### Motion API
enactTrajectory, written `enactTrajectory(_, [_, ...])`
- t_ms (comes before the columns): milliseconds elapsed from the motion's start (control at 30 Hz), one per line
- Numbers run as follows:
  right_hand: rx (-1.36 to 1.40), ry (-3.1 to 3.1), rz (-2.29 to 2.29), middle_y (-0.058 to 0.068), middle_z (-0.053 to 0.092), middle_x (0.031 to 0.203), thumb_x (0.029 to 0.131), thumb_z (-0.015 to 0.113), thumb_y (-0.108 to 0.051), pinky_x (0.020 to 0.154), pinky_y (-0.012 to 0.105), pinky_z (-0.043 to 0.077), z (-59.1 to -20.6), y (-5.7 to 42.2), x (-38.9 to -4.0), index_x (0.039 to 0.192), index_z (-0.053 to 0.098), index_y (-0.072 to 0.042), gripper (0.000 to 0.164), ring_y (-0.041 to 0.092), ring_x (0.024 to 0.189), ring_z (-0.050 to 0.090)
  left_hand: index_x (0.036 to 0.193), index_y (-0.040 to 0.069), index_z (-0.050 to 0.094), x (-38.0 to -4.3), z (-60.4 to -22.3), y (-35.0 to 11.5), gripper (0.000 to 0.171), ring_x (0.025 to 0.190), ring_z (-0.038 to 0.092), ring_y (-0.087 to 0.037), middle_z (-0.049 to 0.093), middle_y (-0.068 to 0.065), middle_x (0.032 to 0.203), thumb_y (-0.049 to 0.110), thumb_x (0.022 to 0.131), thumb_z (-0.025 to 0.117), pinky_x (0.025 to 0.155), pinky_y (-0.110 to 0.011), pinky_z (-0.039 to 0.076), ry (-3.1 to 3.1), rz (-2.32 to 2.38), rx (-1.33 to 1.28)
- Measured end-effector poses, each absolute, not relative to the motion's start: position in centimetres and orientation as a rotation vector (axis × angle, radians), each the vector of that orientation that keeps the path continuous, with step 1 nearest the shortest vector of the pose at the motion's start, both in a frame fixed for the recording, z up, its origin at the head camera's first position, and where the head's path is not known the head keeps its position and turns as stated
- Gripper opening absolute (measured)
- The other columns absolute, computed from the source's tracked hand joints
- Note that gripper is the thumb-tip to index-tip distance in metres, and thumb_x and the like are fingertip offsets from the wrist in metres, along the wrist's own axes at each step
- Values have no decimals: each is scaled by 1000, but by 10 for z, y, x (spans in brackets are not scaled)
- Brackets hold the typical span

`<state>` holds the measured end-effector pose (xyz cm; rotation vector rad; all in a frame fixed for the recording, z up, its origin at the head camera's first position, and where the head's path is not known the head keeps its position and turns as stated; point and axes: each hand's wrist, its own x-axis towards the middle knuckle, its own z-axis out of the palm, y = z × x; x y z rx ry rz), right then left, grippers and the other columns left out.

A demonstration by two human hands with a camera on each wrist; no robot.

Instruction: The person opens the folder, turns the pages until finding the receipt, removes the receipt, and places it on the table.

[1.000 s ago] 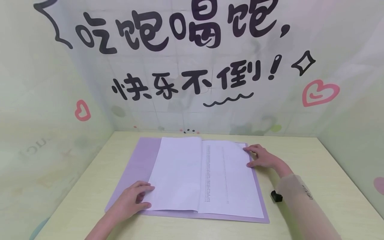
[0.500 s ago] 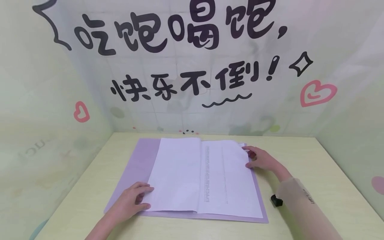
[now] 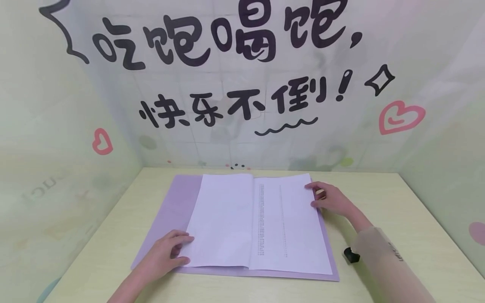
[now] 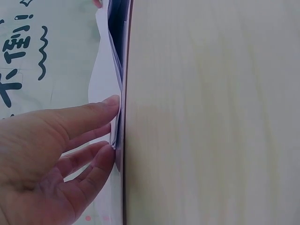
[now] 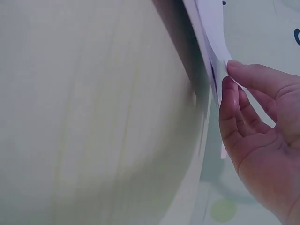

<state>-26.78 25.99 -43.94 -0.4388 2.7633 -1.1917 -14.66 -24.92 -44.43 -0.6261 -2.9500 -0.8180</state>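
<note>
A booklet with a purple cover (image 3: 179,200) lies spread on the table. Its left white page (image 3: 223,214) looks blank; the right page (image 3: 299,231) carries two narrow columns of small print. At the lower left, my left hand (image 3: 163,254) rests on the left-hand pages, thumb and fingers apart and gently bent. My right hand (image 3: 333,200) pinches the right page's outer edge near its upper corner. In the right wrist view that page (image 5: 213,28) runs between thumb and fingertips, lifted a little from what lies beneath.
The booklet sits on a light wood table (image 3: 382,202), enclosed by printed wall sheets (image 3: 265,147) at the back and sides. Beside the right forearm is a small black object (image 3: 351,255), partly covered by the sleeve (image 3: 386,261).
The right page's upper corner, curled over earlier, now stands flat and straight. My right hand has shifted slightly along the edge; the left hand stays put.
</note>
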Motion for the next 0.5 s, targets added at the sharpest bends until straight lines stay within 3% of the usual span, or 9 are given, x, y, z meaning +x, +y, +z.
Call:
enactTrajectory(200, [-473, 2772, -1212, 20, 65, 114, 85, 74, -4, 74, 20, 53, -434, 258, -266, 122, 63, -3, 39, 23, 92, 64, 120, 11, 69, -147, -445, -249, 49, 92, 57, -8, 63, -5, 123, 18, 74, 84, 82, -24, 53, -2965, -807, -605])
enactTrajectory(500, [-493, 2799, -1192, 16, 67, 110, 85, 73, -4, 73, 20, 53, -425, 262, -268, 121, 65, -5, 37, 20, 89, 63, 120, 12, 69, -146, -445, -249, 49, 95, 59, -10, 63, -5, 124, 19, 74, 84, 86, -27, 54, -2969, -791, -601])
